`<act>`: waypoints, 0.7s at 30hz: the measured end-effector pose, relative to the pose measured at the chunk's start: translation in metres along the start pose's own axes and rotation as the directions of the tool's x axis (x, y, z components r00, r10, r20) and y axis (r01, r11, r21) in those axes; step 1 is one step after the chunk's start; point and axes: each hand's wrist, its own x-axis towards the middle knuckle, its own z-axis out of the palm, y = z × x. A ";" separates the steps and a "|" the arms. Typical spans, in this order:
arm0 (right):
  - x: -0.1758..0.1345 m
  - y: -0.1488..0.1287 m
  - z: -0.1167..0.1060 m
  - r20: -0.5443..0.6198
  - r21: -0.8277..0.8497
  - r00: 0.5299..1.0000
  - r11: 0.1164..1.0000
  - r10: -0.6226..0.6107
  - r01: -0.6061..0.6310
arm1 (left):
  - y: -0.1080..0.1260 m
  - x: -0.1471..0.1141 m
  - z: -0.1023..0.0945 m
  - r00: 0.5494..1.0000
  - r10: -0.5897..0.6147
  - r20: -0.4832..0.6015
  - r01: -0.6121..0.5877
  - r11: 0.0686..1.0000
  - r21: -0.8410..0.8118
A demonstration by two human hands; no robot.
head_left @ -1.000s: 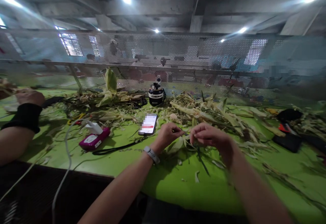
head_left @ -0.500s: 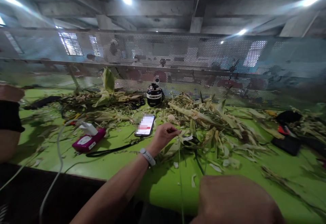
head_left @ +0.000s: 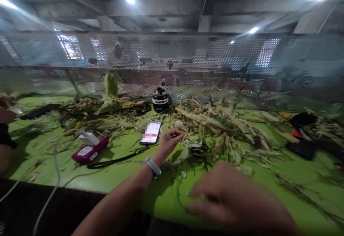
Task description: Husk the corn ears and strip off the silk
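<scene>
My left hand (head_left: 170,141), with a pale watch on its wrist, is above the green table. Its thumb and fingertips are pinched on a thin green strand (head_left: 178,182). The strand hangs slack in a curve from the pinch toward my right hand. Nearer to me, my right hand (head_left: 225,194) is smeared by motion, its fingers partly curled; whether they grip the strand's lower end I cannot tell. Dry corn husks (head_left: 220,121) lie heaped just beyond and right of my left hand. A dark object (head_left: 202,147) is partly hidden under husk pieces beside it.
Left of my hand lie a lit phone (head_left: 151,133), a black strap (head_left: 113,161) and a purple power strip (head_left: 90,152) with a white charger and cable. A black jug (head_left: 160,100) stands before the mesh screen (head_left: 172,53). Another person's arm (head_left: 6,135) is at far left.
My right hand has moved up and left, its fingers coming into view. The strand has gone from straight to slack and curved. My left hand stays pinched, slightly farther left in view.
</scene>
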 end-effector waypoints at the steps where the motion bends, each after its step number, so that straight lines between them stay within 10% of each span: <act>1: 0.005 0.015 -0.005 -0.121 0.083 0.990 0.995 0.072 -0.062 | 0.000 0.001 -0.001 1.000 -0.025 -0.003 0.025 0.999 -0.037; 4: 0.027 0.067 -0.016 -0.507 0.335 0.784 0.920 0.359 -0.205 | 0.001 0.003 -0.001 0.995 -0.098 -0.012 0.096 0.988 -0.120; 6: 0.045 0.097 -0.012 -0.552 0.522 0.632 0.817 0.544 -0.247 | 0.003 0.003 0.000 0.991 -0.132 -0.010 0.130 0.982 -0.138; 12: 0.085 0.128 0.027 -0.211 0.728 0.679 0.577 0.703 -0.371 | 0.006 0.001 0.002 0.988 -0.145 0.058 0.154 0.964 -0.217; 21: 0.095 0.114 0.035 -0.192 0.835 0.765 0.512 0.614 -0.202 | 0.006 0.002 0.001 0.985 -0.140 0.100 0.159 0.964 -0.214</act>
